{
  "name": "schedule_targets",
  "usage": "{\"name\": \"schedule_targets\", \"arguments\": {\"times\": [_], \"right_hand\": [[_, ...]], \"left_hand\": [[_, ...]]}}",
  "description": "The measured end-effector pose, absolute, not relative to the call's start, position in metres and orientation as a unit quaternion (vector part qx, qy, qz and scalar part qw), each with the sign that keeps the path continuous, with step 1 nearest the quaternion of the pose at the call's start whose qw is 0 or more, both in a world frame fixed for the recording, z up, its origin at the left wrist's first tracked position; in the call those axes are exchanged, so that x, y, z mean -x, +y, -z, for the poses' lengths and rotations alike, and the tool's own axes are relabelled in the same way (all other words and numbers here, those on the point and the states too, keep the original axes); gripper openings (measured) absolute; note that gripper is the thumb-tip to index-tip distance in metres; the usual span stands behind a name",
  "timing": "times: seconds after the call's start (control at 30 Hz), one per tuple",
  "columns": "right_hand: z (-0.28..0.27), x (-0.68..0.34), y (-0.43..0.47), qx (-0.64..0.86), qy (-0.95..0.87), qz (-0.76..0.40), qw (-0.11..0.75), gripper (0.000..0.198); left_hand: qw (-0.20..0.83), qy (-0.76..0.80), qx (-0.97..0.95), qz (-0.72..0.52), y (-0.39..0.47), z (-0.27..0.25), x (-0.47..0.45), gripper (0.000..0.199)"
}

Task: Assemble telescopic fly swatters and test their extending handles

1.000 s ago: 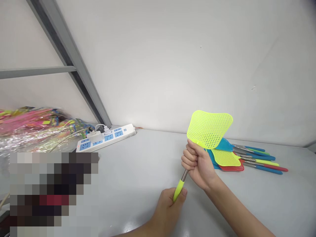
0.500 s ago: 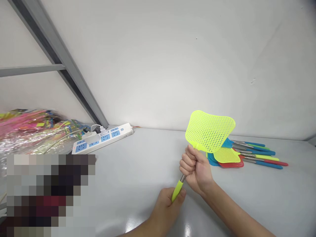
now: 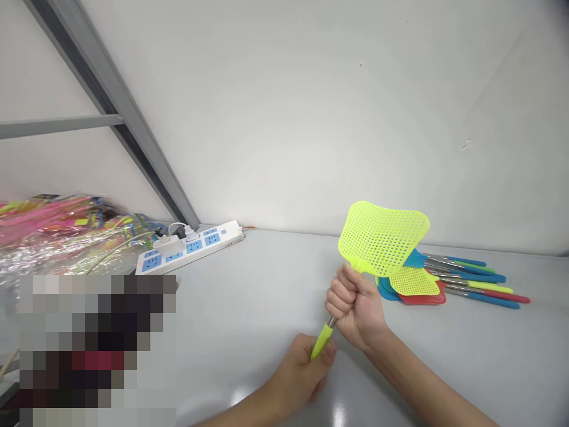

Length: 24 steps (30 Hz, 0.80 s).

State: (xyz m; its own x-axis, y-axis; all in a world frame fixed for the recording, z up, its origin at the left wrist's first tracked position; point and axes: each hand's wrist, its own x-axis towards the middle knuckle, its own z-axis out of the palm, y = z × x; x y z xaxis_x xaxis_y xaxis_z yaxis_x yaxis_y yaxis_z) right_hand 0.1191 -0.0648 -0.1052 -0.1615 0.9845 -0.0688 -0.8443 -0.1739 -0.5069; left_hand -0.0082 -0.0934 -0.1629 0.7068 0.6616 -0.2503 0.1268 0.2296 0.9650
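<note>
A yellow-green fly swatter with a perforated head is held up at a slant over the grey table. My left hand is closed round its yellow-green grip, thumb along the side. Just below the head, my right hand wraps round the metal shaft, and a short bit of the shaft shows between both hands. Beyond my right hand lies a pile of fly swatters, with a yellow one on top of a red one and several blue ones. Their handles point right.
A white power strip with plugs in it lies on the table at the left rear. Plastic-wrapped colourful goods are heaped at the far left, beside a grey metal frame. A pixelated patch hides the lower left. Behind stands a pale wall.
The whole view has shifted slightly, so things appear a little further right. Both hands keep their grip on the fly swatter, with hardly any other movement.
</note>
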Motion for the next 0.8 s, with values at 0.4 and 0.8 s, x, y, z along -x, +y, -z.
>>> {"name": "schedule_targets", "arguments": {"times": [0.4,0.8], "right_hand": [[0.071,-0.126,-0.064,0.274,-0.263,-0.693,0.613,0.039],[0.071,-0.1,-0.101,0.24,-0.121,-0.688,0.674,0.048]], "left_hand": [[0.596,0.369,-0.672,-0.24,-0.086,0.132,0.009,0.037],[0.484,0.358,-0.777,-0.185,-0.105,0.126,0.015,0.031]]}}
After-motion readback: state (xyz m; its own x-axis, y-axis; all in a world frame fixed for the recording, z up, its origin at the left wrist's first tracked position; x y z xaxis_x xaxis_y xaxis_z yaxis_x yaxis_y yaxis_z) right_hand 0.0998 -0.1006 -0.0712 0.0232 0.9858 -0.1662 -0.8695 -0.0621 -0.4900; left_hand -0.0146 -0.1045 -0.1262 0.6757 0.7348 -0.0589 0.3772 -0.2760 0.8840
